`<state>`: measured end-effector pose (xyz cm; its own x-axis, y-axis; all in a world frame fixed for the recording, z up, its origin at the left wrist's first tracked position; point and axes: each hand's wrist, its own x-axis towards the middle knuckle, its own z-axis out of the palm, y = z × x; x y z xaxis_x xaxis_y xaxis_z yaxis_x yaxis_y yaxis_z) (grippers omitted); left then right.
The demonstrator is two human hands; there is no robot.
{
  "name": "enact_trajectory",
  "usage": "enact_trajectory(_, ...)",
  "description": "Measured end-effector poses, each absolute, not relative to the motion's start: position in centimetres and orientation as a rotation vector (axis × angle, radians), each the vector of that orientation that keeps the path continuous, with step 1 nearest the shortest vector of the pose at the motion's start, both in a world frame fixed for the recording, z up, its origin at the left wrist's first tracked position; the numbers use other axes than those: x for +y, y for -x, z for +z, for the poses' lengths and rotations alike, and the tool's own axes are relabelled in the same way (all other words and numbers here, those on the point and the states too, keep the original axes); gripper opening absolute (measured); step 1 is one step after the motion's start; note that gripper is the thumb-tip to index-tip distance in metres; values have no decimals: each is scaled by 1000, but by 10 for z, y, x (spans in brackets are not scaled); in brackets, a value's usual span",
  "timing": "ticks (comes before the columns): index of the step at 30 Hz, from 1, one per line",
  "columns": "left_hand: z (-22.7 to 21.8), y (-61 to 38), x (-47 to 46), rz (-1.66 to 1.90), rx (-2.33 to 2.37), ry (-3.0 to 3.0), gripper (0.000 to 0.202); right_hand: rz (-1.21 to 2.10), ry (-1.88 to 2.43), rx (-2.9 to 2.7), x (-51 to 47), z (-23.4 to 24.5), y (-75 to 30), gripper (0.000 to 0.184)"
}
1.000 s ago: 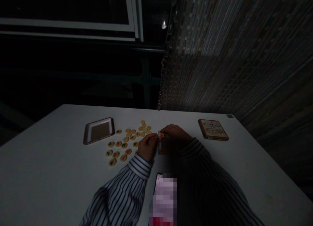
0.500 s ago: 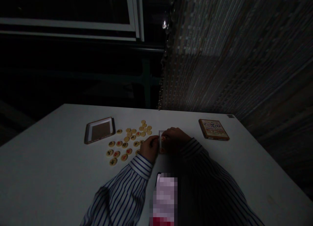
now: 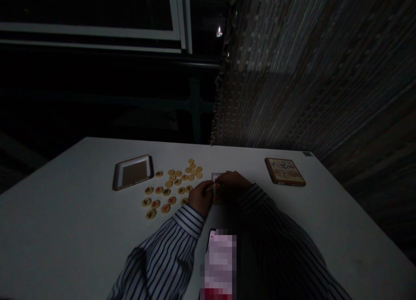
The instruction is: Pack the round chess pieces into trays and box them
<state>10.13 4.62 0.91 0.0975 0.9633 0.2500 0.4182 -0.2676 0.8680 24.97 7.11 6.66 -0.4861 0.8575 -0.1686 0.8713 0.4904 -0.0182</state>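
A small shallow box (image 3: 215,176) lies on the table between my hands, with red-marked round Chinese chess pieces (image 3: 217,198) in it. My left hand (image 3: 199,199) is closed at the box's left rim, thumb and forefinger meeting there. Over the box's right part curls my right hand (image 3: 234,182); its fingertips are in shadow, so what they hold is hidden. Left of my left hand, many loose Chinese chess pieces (image 3: 165,208) are spread on the table, some showing red or black characters, others pale and unmarked.
An upturned box lid or tray (image 3: 134,173) lies at the left on the white table (image 3: 81,230). At the right is a closed printed box (image 3: 286,171). A phone (image 3: 212,236) lies between my forearms. Behind the table hangs a string curtain (image 3: 276,96).
My left hand's thumb and fingers have shifted slightly right over the box's rim. My right hand has barely moved, and the loose pieces lie as before. The view has shifted very slightly.
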Motion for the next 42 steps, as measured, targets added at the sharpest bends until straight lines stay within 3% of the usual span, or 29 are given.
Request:
enact_trajectory(11,5,-100,46,1069,1336,-1878,33,-124,-1505,2550,68,69,-247,32)
enact_trajectory(42,2,-100,48,1056,1316,-1914,35,-132,-1400,2509,68,71,-245,29)
